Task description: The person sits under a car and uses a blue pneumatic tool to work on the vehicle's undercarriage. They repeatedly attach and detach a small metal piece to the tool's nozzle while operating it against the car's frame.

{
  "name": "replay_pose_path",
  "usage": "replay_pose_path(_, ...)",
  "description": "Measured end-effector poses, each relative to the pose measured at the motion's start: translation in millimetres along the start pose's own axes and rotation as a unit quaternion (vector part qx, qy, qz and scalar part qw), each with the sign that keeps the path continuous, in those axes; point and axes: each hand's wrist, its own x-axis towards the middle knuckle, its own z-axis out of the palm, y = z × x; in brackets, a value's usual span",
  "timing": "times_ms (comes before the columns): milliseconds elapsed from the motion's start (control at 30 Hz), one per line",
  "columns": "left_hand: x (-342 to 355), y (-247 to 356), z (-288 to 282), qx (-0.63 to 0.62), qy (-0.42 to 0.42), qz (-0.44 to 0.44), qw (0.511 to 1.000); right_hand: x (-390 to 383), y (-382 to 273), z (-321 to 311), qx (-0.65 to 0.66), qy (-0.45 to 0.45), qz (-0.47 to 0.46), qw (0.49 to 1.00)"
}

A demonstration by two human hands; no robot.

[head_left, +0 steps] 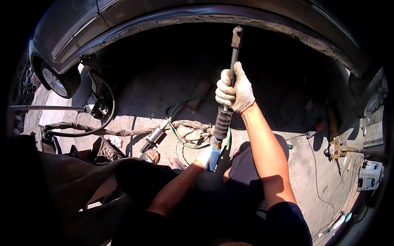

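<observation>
I hold a long rod-shaped tool (222, 123) upright and slightly tilted in front of me. It has a dark block-like tip at the top, a black ribbed sleeve in the middle and a blue lower end. My right hand (236, 90), in a pale knit work glove, is wrapped around the rod above the ribbed sleeve. Lower down, my gloved left hand (204, 157) grips the blue end, its fingers partly hidden behind it. Green hoses (174, 129) and thin cables lie coiled on the ground beyond the left hand.
A dark car's sill (197, 15) arches across the far side, over deep shadow. At left, a wheel (55, 82) and a metal clamp stand (98, 104); on the ground, a silver ribbed tool (154, 137). At right, a yellowish clamp (336, 149), a grey plastic step (370, 175) and loose cables.
</observation>
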Motion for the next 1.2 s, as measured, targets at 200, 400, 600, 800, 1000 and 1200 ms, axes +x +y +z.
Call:
replay_pose_path(200,3.6,21.8,19.8,-0.276,-0.055,-0.043,0.959,19.4,-3.9,7.2,-0.099,0.175,-0.033,0.979)
replay_pose_path(400,14.1,35.8,48.0,-0.315,-0.083,-0.087,0.941,19.2,-17.4,-15.5,-0.11,0.179,-0.021,0.977)
replay_pose_path(600,46.7,-12.8,5.4,-0.428,-0.222,-0.082,0.872,18.6,-14.0,-8.9,-0.098,0.212,-0.029,0.972)
replay_pose_path(800,9.7,42.5,40.3,-0.304,-0.124,-0.104,0.939,7.7,-18.8,-11.8,-0.098,0.241,-0.018,0.965)
replay_pose_path(1000,23.1,8.7,31.4,-0.167,0.133,-0.115,0.97,-5.1,-34.9,-13.5,-0.084,0.223,-0.053,0.97)
replay_pose_path(1200,17.7,9.8,34.3,-0.211,0.056,-0.12,0.968,-7.5,-34.3,-14.4,-0.096,0.245,-0.064,0.963)
